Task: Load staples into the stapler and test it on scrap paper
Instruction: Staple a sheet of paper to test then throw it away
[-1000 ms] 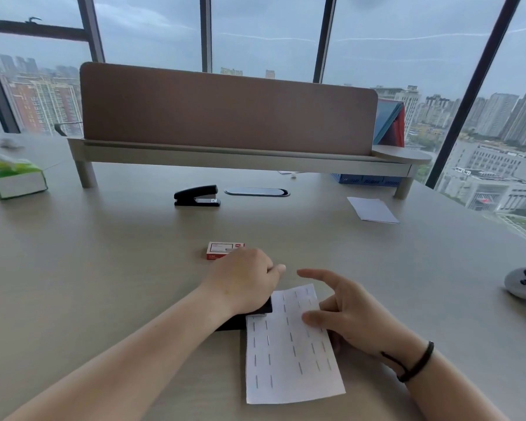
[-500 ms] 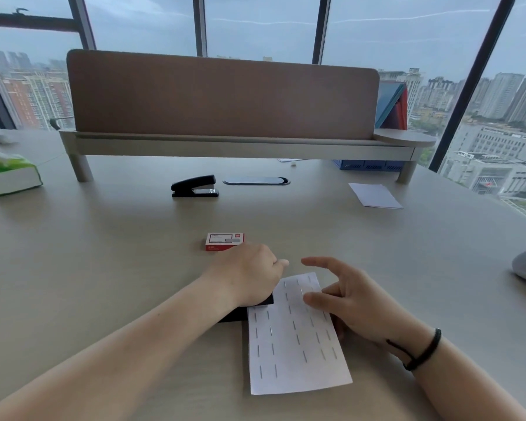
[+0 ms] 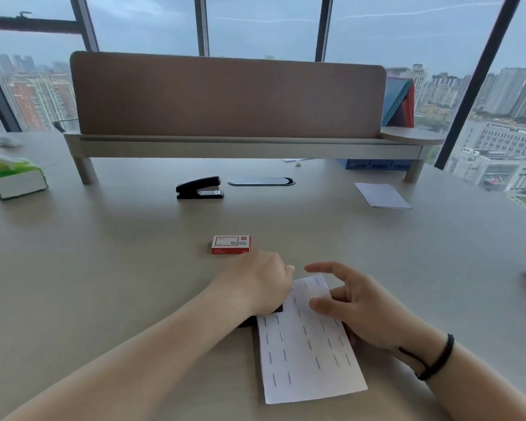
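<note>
While the stapler (image 3: 263, 319), rigid and mostly hidden at lower centre, is pressed under the clenched left hand (image 3: 260, 285), the thin, easily creased paper (image 3: 307, 344) beside it is best pinned flat by the right hand (image 3: 353, 311), whose fingers are loosely spread.

Left hand (image 3: 257, 285) closed over a black stapler (image 3: 249, 321) at the edge of a white staple-marked paper sheet (image 3: 308, 344); right hand (image 3: 356, 311) rests fingers on the sheet. Red staple box (image 3: 231, 244) beyond.
</note>
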`<action>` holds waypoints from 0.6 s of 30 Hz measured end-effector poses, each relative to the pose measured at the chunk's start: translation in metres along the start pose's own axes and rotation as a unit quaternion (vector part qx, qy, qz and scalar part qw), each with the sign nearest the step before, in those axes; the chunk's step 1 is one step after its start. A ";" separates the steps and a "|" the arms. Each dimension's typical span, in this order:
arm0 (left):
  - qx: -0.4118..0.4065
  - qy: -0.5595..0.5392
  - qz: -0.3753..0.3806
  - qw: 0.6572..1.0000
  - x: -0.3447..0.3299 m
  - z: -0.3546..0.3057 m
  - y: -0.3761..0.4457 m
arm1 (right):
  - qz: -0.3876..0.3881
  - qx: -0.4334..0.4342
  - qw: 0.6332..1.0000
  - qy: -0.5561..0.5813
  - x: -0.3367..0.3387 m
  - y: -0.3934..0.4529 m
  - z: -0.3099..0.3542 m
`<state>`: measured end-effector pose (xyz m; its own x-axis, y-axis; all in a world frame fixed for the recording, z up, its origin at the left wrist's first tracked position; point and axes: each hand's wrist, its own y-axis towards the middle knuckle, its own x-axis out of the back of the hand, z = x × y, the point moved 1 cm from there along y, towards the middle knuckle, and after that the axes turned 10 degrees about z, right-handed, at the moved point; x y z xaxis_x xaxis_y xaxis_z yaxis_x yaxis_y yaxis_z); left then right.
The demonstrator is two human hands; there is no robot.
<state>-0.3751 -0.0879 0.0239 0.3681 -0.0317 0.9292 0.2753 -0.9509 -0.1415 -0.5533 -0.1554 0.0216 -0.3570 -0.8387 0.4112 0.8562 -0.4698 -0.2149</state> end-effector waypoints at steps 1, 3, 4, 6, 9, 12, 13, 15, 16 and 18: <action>-0.002 -0.028 0.010 1.000 0.003 0.002 0.000 | 0.001 -0.002 1.000 0.000 -0.001 0.000 0.001; -0.011 -0.108 -0.001 0.994 0.012 0.005 -0.003 | 0.000 -0.002 1.000 -0.013 -0.002 -0.001 0.002; -0.011 -0.164 -0.020 0.986 0.017 0.007 -0.005 | -0.005 -0.001 1.000 -0.020 -0.001 -0.002 0.003; 0.002 -0.315 -0.059 0.947 0.023 0.016 -0.009 | -0.025 0.006 1.000 0.000 0.002 -0.002 0.003; -0.006 -0.475 -0.065 0.878 0.030 0.028 -0.013 | -0.050 0.005 0.995 0.087 0.012 -0.002 0.004; -0.041 -0.461 -0.098 0.881 0.039 0.037 -0.015 | -0.046 -0.006 0.985 0.165 0.024 0.008 0.005; -0.058 -0.426 -0.112 0.896 0.041 0.040 -0.016 | -0.043 -0.007 0.982 0.183 0.027 0.012 0.006; -0.102 -0.336 -0.129 0.927 0.044 0.045 -0.020 | -0.034 -0.008 0.974 0.226 0.032 0.020 0.010; -0.120 -0.292 -0.133 0.939 0.042 0.048 -0.023 | -0.027 -0.006 0.968 0.248 0.033 0.025 0.015; -0.152 -0.246 -0.134 0.948 0.037 0.054 -0.025 | -0.015 0.002 0.957 0.288 0.034 0.034 0.024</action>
<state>-0.3201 -0.0485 0.0437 0.7121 0.2991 0.6352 0.1757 -0.9518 0.2512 -0.5268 -0.1933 0.0491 -0.5275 -0.8379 -0.1404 0.8433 -0.4963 -0.2061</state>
